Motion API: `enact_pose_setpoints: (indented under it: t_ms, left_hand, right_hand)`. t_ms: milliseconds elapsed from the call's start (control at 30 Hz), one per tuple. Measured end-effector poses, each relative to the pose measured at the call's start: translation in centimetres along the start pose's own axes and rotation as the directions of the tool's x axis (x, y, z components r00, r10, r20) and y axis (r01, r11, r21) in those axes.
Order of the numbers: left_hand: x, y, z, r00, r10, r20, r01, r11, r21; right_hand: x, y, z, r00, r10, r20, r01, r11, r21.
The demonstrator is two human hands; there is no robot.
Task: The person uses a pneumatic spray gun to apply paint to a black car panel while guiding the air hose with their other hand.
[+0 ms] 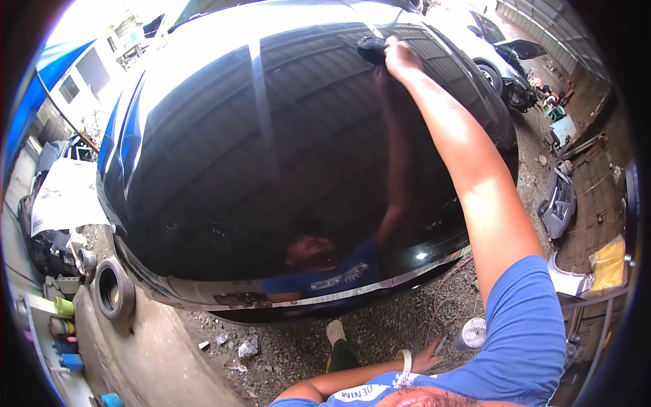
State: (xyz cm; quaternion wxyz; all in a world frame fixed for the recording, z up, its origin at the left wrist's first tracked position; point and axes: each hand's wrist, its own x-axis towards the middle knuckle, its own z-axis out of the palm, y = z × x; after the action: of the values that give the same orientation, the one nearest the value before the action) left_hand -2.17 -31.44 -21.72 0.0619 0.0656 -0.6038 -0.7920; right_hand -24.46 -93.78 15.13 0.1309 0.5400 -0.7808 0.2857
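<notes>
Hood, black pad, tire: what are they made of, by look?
Hood: likely painted metal, glossy black; clear reflections. Black pad at the right hand: perhaps cloth or foam; dark, soft-edged, too small to tell. Tire: rubber, dull black; thick ring.

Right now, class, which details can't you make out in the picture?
In the head view:
Black pad: underside, hidden by its top.
Right hand: palm, hidden by its back.
Left hand: too small to tell whether it holds anything.
Black car: roof, cut off by the top edge.
</notes>
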Motion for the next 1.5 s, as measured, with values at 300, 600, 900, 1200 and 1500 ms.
enact_pose_setpoints:
  t_ms: [300, 600, 900, 1200, 1500]
  left_hand:
    - [-1.0, 3.7, 2.6, 0.984, -0.175, 0.026, 0.176, 0.982, -0.065]
    - [5.1, 8.1, 10.2, 0.973, -0.005, -0.231, -0.079, 0.932, -0.353]
    - [6.8, 11.4, 25.8, 0.971, 0.132, -0.197, -0.229, 0.741, -0.631]
    - [3.5, 14.9, 37.4, 0.957, 0.217, -0.192, -0.284, 0.831, -0.479]
    - [2.3, 14.3, 40.0, 0.974, 0.214, -0.078, -0.227, 0.885, -0.407]
  right_hand:
    - [2.6, 19.2, -19.6, 0.922, 0.248, -0.296, 0.009, 0.753, 0.658]
    - [-47.5, 23.2, -51.4, 0.884, 0.425, -0.193, -0.054, 0.504, 0.862]
    - [-89.1, 23.4, -54.3, 0.793, 0.577, 0.196, -0.488, 0.409, 0.771]
    - [-94.9, 24.2, -52.6, 0.834, 0.549, -0.053, -0.464, 0.75, 0.471]
    - [-95.1, 22.5, -53.0, 0.873, 0.463, 0.153, -0.488, 0.835, 0.253]
